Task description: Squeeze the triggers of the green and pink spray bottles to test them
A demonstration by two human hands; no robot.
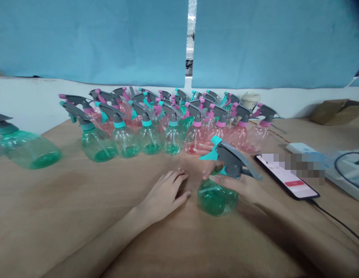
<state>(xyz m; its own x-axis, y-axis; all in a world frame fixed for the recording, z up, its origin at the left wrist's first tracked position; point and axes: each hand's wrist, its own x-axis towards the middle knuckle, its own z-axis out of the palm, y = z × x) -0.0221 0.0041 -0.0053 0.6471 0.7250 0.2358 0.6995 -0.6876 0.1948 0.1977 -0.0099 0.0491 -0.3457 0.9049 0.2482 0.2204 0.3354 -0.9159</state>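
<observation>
A green spray bottle (216, 199) with a grey head and turquoise trigger is gripped around its neck by my right hand (245, 187). The bottle is close to the table surface; whether its base touches is unclear. My left hand (167, 192) rests on the wooden table just left of this bottle, fingers loosely spread and holding nothing. Beyond my hands stands a front row of spray bottles: green ones such as this bottle (150, 142) on the left, pink ones such as this bottle (257, 138) on the right. More bottles crowd behind them, partly hidden.
Apart at the far left stands another green spray bottle (30, 148). To the right lie a phone (295, 183) with a cable and a white power strip (303, 150). A brown cardboard piece (331, 112) and a pale cup (251, 101) are by the back wall.
</observation>
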